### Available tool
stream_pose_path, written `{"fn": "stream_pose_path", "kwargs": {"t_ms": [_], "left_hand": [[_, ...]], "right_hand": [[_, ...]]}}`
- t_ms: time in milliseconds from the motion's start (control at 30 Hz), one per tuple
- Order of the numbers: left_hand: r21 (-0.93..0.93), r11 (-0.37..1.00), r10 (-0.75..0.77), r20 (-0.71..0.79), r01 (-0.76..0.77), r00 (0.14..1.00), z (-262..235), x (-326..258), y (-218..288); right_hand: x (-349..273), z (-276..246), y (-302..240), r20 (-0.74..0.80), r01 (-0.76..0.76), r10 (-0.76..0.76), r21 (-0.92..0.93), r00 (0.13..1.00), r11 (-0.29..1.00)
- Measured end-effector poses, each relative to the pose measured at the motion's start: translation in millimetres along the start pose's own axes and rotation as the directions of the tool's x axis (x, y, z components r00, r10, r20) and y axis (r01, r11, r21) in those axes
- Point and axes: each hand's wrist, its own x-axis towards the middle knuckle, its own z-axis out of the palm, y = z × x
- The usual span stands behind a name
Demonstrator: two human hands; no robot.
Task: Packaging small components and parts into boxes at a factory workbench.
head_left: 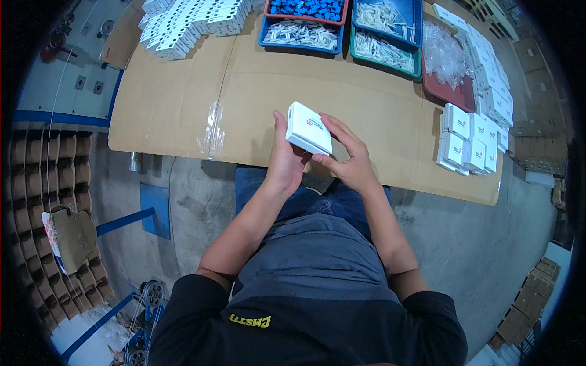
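Observation:
A small white square box (309,128) with a coloured print on its top is held over the near edge of the cardboard-covered table (256,97). My left hand (285,155) supports it from the left and below, thumb up along its side. On its right side, the fingers and thumb of my right hand (351,155) grip the edge. The box is tilted, and its underside is hidden by my hands.
White boxes (198,24) stand in rows at the back left, and more stacks (465,141) at the right. Between them are blue bins (299,36) of white sticks, a red bin (305,9) of blue pieces, and clear plastic bags (444,55) in a dark red tray (455,94).

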Motion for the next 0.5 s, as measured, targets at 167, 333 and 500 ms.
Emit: {"fn": "stream_pose_path", "kwargs": {"t_ms": [167, 333, 500], "left_hand": [[0.313, 0.933, 0.204, -0.046, -0.18, 0.978, -9.7, 9.9, -18.5], [0.045, 0.983, 0.178, -0.064, -0.176, 0.982, 3.1, 5.5, -0.7], [0.097, 0.973, 0.22, -0.09, -0.211, 0.971, 1.0, 4.9, -13.8]], "right_hand": [[1.7, 5.9, -0.6, -0.097, -0.044, 0.046, 0.026, 0.994, 0.999], [1.5, 10.0, -2.6, -0.098, 0.022, -0.029, -0.067, 0.995, 0.997], [-5.0, 19.8, 10.7, -0.121, 0.089, -0.118, -0.22, 0.986, 0.971]]}}
